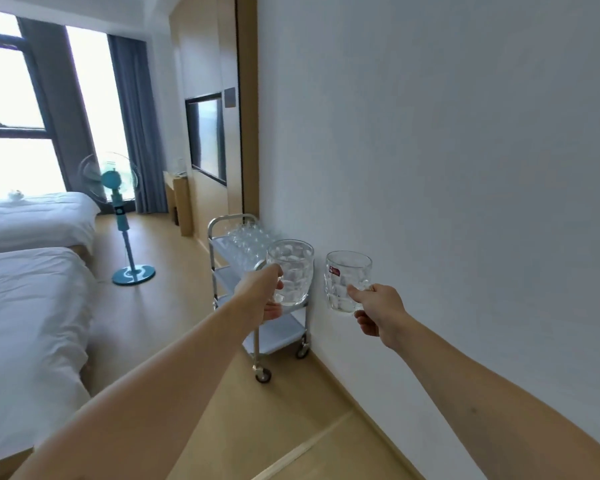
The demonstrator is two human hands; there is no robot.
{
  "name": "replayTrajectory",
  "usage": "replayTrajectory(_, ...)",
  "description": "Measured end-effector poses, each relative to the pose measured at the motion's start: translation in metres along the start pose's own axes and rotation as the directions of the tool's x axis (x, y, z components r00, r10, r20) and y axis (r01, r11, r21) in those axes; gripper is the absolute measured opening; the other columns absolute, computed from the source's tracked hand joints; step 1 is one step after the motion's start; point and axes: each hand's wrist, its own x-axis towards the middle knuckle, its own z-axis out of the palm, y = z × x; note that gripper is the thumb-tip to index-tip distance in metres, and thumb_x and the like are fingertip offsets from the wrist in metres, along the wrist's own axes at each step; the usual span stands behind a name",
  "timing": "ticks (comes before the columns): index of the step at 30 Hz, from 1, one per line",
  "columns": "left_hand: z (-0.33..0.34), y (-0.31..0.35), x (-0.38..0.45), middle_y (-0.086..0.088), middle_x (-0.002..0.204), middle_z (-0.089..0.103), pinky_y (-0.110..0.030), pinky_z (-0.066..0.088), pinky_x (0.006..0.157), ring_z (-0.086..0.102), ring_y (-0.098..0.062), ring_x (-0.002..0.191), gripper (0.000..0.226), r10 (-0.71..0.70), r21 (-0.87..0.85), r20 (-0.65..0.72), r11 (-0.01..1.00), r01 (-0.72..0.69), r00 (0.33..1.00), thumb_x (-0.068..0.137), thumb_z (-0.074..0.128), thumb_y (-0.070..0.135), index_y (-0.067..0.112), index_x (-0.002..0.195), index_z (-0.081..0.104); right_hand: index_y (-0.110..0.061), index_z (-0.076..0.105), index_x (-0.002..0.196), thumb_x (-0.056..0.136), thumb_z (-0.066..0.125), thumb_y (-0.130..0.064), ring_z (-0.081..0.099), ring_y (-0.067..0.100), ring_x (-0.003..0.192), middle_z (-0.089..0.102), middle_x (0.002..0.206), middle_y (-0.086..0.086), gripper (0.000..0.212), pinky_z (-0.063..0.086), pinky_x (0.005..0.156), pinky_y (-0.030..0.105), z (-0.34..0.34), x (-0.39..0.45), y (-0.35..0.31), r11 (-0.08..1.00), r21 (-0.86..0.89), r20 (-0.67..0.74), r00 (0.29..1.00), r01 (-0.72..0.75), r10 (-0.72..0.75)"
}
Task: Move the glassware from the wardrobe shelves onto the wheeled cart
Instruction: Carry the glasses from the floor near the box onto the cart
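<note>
The left hand (265, 289) has its fingers curled round the handle of a clear dimpled glass mug (291, 271), thumb on top, and holds it upright at arm's length. The right hand (378, 311) grips a second glass mug (347, 280) the same way, fingers wrapped round the handle and thumb laid along it; this mug carries a small red sticker near its rim. The two mugs hang side by side in the air, apart from each other, the left one in front of the wheeled cart (257, 337), the right one in front of the white wall (465, 168).

The cart stands farther off, close against that wall, a metal frame on castors with three pale shelves. Its top shelf holds a cluster of clear glassware (248, 235); the pieces are too blurred to count.

To the left are two beds with white bedding (25, 306), and beyond them a teal standing fan (123, 216) by the curtained window (14, 98).
</note>
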Motion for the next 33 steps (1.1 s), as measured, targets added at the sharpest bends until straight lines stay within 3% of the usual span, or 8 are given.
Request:
replayTrajectory(8,-0.057,0.009,0.114,-0.018,0.079,0.065,-0.033,0.062,0.058,0.063,-0.027,0.063,0.031,-0.082,-0.061,-0.191,0.996,0.072,0.978,0.086,0.061,0.035,0.005,0.090,0.069,-0.008,0.060,0.089,0.091,0.075,-0.034,0.046,0.016,0.047,0.055,0.065,0.010,0.030,0.045,0.045,0.024,0.120,0.114,-0.018,0.999,-0.045,0.227,0.974,0.005,0.006)
replayTrajectory(17,-0.092,0.022,0.222,-0.021,0.091,0.068,-0.031,0.058,0.055,0.065,-0.028,0.068,0.032,-0.144,-0.122,-0.349,0.987,0.107,0.926,0.088,0.062,0.037,0.007,0.086,0.071,-0.005,0.059,0.096,0.094,0.072,-0.033,0.049,0.016,0.051,0.055,0.065,0.008,0.030,0.046,0.045,0.025,0.216,0.220,-0.038,0.997,-0.071,0.393,0.920,0.020,0.010)
replayTrajectory(26,-0.133,0.014,0.284,-0.019,0.092,0.065,-0.030,0.057,0.055,0.064,-0.028,0.066,0.028,-0.227,-0.218,-0.401,0.965,0.148,0.888,0.088,0.061,0.038,0.011,0.083,0.067,-0.007,0.056,0.093,0.093,0.074,-0.031,0.048,0.015,0.049,0.053,0.060,0.006,0.031,0.045,0.046,0.025,0.295,0.267,-0.043,0.998,-0.065,0.484,0.873,-0.026,0.054)
replayTrajectory(33,-0.185,0.006,0.353,-0.020,0.093,0.064,-0.029,0.057,0.055,0.063,-0.027,0.065,0.029,-0.235,-0.216,-0.395,0.963,0.159,0.888,0.087,0.061,0.038,0.010,0.082,0.067,-0.008,0.055,0.083,0.091,0.076,-0.029,0.046,0.013,0.039,0.052,0.049,0.002,0.031,0.044,0.044,0.025,0.378,0.309,-0.041,0.998,-0.043,0.480,0.875,-0.051,0.065)
